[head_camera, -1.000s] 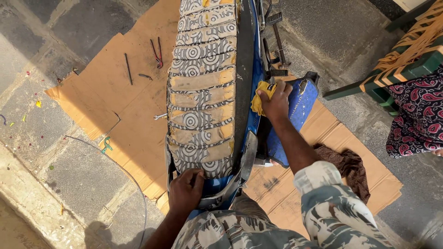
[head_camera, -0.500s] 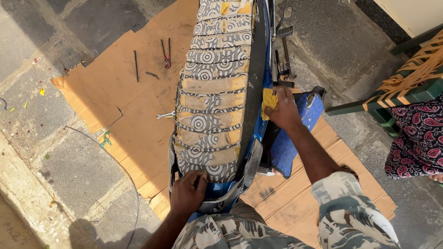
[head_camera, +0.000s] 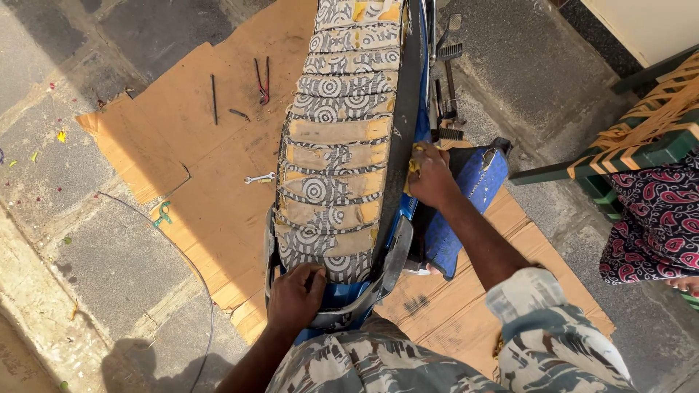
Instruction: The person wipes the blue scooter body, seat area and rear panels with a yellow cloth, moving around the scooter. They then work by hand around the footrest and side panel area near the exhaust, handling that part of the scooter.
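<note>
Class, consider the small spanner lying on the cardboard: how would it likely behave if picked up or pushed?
The spanner looks like metal, so probably stiff and heavy for its size. Lying flat on the cardboard, it would likely slide rather than roll.

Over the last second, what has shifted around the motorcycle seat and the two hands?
The right hand with its yellow cloth slid a little forward along the blue side of the motorcycle. The left hand stayed on the rear of the patterned seat. The tools on the cardboard did not move.
</note>
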